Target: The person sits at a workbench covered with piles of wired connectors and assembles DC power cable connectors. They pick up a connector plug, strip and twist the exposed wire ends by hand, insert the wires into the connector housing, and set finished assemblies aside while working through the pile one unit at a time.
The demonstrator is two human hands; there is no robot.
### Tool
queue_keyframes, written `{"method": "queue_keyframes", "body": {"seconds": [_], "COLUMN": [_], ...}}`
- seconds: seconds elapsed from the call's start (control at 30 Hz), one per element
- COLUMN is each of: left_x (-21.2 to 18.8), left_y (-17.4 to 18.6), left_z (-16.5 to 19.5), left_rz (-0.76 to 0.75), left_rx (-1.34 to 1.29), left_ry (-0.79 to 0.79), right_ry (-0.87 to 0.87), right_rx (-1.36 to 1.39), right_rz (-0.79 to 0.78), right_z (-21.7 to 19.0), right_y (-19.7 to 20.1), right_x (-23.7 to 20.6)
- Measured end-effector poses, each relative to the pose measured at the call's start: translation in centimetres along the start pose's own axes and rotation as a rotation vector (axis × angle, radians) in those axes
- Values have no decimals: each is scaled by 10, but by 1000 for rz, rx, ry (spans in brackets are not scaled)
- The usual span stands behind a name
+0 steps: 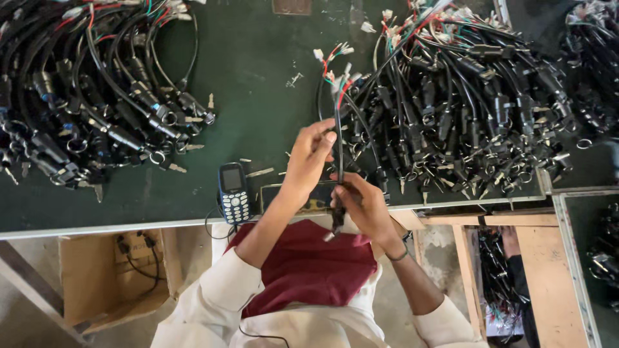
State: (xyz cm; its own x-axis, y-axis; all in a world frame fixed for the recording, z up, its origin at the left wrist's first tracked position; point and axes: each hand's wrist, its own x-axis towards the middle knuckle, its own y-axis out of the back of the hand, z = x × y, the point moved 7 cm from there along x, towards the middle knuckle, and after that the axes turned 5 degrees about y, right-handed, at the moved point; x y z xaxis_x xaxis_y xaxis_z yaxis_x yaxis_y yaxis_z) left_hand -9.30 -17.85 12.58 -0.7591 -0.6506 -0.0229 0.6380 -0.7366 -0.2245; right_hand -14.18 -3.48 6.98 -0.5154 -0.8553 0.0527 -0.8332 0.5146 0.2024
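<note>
My left hand [309,161] pinches the upper part of a black cable harness [338,122], which stands upright over the green table [258,96]. Loose red, green and white wire ends [335,67] fan out at its top. My right hand [361,206] grips the lower end of the same cable, where a black plug body [336,222] sticks out below the fingers. Both hands are just in front of the table's near edge, above a dark red cloth [309,264] on my lap.
Large heaps of similar black harnesses lie on the left [97,96] and right [464,103]. A small keypad phone [233,193] and a dark flat phone [290,193] rest by the edge. Below stand a cardboard box [109,277] and a wooden crate [503,277] with cables.
</note>
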Motion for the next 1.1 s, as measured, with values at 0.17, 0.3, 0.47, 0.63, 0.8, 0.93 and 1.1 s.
{"method": "queue_keyframes", "body": {"seconds": [0.17,0.3,0.47,0.63,0.8,0.93,1.1], "left_x": [-22,-68,-132,-169,-187,-187,-192], "left_y": [3,9,-1,15,44,36,33], "left_z": [-2,9,-25,-16,-35,-42,-56], "left_rz": [-120,-168,-286,-226,296,135,-75], "left_rx": [-403,-319,-275,102,-92,-324,-400], "left_ry": [172,171,412,-60,265,322,360], "right_ry": [175,298,-156,-510,-276,-144,-441], "right_rx": [-227,-195,258,898,777,1005,521], "right_rz": [-193,-203,-47,61,105,22,-22], "right_z": [-31,-69,-47,-7,-27,-52,-29], "right_y": [-24,-12,5,-30,-41,-42,-38], "right_x": [-19,-32,-49,-75,-89,-94,-97]}}
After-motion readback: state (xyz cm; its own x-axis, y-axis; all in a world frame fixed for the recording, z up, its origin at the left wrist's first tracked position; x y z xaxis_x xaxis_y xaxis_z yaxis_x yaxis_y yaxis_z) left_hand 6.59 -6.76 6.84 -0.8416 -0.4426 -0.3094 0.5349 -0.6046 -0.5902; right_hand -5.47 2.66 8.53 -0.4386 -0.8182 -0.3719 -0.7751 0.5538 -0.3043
